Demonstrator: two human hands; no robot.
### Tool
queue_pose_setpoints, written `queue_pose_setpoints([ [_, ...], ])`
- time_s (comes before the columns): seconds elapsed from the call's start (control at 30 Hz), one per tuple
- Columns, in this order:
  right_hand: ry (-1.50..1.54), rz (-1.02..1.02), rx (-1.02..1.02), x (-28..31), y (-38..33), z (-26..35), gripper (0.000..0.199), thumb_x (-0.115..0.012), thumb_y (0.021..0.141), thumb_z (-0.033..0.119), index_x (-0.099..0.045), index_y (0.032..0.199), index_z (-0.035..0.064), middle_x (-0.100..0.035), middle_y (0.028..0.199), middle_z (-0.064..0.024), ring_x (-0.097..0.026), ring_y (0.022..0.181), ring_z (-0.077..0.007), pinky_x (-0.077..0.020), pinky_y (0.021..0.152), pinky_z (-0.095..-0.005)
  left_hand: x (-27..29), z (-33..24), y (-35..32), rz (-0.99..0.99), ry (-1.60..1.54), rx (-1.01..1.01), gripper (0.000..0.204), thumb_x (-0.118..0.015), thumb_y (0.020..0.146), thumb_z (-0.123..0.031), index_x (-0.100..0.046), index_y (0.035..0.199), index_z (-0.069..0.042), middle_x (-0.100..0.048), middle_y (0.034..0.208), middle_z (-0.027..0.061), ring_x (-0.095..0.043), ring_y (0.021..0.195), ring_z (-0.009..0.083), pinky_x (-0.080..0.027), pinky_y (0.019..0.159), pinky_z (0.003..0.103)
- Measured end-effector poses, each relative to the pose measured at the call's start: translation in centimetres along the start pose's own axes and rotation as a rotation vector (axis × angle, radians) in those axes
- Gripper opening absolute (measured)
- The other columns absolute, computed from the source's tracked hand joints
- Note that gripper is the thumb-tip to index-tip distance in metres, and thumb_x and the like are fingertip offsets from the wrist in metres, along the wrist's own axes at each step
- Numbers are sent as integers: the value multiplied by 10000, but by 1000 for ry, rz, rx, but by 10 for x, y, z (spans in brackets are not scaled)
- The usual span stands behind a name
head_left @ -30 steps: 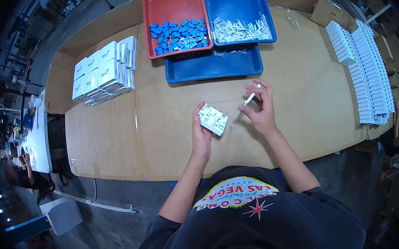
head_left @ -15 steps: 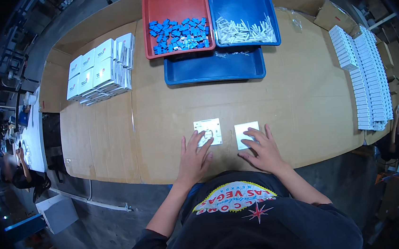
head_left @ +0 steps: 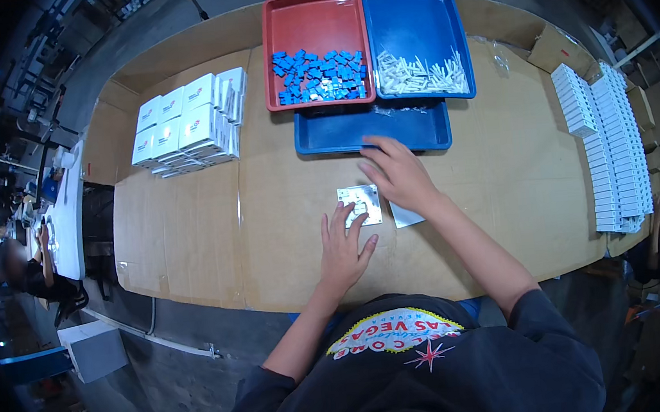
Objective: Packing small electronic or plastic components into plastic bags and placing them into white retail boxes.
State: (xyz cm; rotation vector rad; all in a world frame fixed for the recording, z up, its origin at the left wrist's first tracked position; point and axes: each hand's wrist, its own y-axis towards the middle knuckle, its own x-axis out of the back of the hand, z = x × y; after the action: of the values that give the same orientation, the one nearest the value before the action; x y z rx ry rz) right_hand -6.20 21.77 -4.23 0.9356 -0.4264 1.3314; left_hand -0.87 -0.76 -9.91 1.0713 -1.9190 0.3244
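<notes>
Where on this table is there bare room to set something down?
Bare cardboard lies between the right hand and the box rows, and between the left hand and the stacked boxes. The middle is crowded: two white plates by the hands, trays beyond.

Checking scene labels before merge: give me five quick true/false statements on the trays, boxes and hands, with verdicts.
1. The red tray holds blue pieces. True.
2. The white sticks lie in the red tray. False: the white sticks lie in the upper blue tray.
3. The left hand has fingers on a white square piece. True.
4. The right hand rests on the left box stack. False: the right hand is near the lower blue tray.
5. White boxes stand in rows at far right. True.
</notes>
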Motion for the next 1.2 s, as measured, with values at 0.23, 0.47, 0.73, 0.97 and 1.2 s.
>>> queue_pose_setpoints([
  [0.23,-141,328,-112,-45,90,-28,832,-468,1023,676,-610,1373,-65,-362,1623,-270,-386,1490,-399,-381,1195,-473,-4,1,0,-20,-28,10,463,-665,981,-375,-589,1368,-133,-445,1531,152,-342,1519,357,-172,1246,636],
  [0.47,-240,350,-149,-53,95,-32,819,-456,1016,691,-674,1284,-52,-524,1463,-232,-506,1366,-403,-409,1153,-493,-1,1,0,-57,-37,5,498,-713,936,-364,-600,1359,-127,-468,1513,160,-362,1504,384,-206,1218,659],
  [0.73,273,-38,-148,-8,48,-38,239,-676,972,128,-699,1151,-30,-674,1119,-106,-681,1032,-260,-542,909,-357,-1,7,-4,-230,-168,12,551,-780,863,-269,-607,1351,-83,-495,1478,172,-424,1454,380,-255,1207,618],
  [0.97,921,76,-394,24,-22,9,361,-606,965,-43,-632,1320,17,-672,1083,-28,-592,911,-36,-494,792,-194,16,-17,39,-223,-904,285,381,-683,1000,-166,-605,1323,20,-673,1175,130,-664,1053,199,-533,950,339],
  [1.2,1027,42,-442,20,-61,32,498,-652,957,-82,-542,1435,4,-636,1222,-94,-637,988,-84,-563,898,-248,8,-30,54,-158,-1209,535,188,-645,1058,-165,-700,1083,13,-697,948,20,-619,804,64,-499,747,231],
])
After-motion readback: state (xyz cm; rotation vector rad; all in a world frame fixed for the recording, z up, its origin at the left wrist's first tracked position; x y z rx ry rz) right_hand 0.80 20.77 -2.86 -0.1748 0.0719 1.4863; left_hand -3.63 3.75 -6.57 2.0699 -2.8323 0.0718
